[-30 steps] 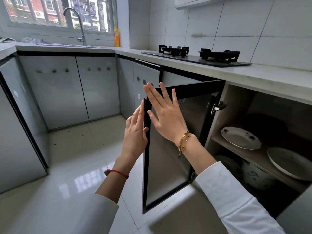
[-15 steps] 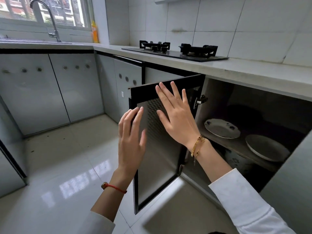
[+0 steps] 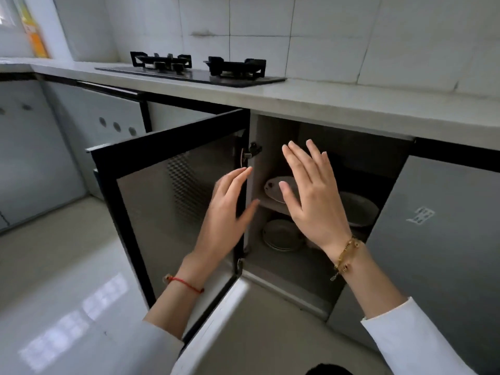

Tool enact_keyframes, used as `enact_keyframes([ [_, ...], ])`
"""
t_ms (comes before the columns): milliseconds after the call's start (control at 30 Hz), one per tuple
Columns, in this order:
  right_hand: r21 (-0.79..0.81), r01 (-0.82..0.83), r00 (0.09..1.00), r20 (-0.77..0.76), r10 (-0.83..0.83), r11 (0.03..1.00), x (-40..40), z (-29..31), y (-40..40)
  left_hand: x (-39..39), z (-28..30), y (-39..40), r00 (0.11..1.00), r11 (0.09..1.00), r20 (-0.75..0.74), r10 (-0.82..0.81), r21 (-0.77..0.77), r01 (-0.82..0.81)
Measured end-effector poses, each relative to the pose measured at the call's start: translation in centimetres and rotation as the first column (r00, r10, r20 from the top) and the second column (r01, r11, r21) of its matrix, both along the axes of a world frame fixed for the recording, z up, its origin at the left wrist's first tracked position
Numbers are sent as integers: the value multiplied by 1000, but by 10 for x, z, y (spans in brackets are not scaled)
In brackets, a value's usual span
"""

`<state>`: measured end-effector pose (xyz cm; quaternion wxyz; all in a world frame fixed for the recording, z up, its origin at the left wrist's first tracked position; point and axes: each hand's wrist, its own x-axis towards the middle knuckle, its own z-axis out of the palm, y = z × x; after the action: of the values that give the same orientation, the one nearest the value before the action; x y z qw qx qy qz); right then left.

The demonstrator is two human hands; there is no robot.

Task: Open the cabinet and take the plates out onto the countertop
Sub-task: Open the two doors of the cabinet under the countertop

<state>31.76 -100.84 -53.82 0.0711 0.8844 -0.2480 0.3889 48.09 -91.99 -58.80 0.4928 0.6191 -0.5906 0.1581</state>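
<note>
Before the open cabinet door [image 3: 173,212], left hand [image 3: 227,212] & right hand [image 3: 311,196] are being held up, fingers [image 3: 295,163] spread, empty; plates [image 3: 281,234] are being left shelved.

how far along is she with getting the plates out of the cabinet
Done: the cabinet door is swung wide open. In hand: nothing yet; the left hand and right hand are open and empty, in front of the opening. Left: the shelf plates and lower stack must reach the bare countertop.

Home kitchen, gas hob [image 3: 194,66], tiled wall [image 3: 324,36], countertop [image 3: 338,104]
</note>
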Motion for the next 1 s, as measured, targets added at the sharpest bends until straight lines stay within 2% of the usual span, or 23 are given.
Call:
enact_keyframes([
  [200,-21,162,986,37,-162,986,-58,-6,-40,-53,-1,-70,981,978,-20,-193,83,194],
  [433,-65,324,945,67,-320,944,-117,-3,-88,-117,12,-155,915,902,-89,-393,153,403],
  [867,-104,398,917,80,-391,912,-159,15,-130,-169,26,-218,803,757,-261,-535,273,593],
  [1000,-117,441,897,75,-435,890,-162,14,-131,-179,28,-219,768,721,-261,-585,266,640],
])
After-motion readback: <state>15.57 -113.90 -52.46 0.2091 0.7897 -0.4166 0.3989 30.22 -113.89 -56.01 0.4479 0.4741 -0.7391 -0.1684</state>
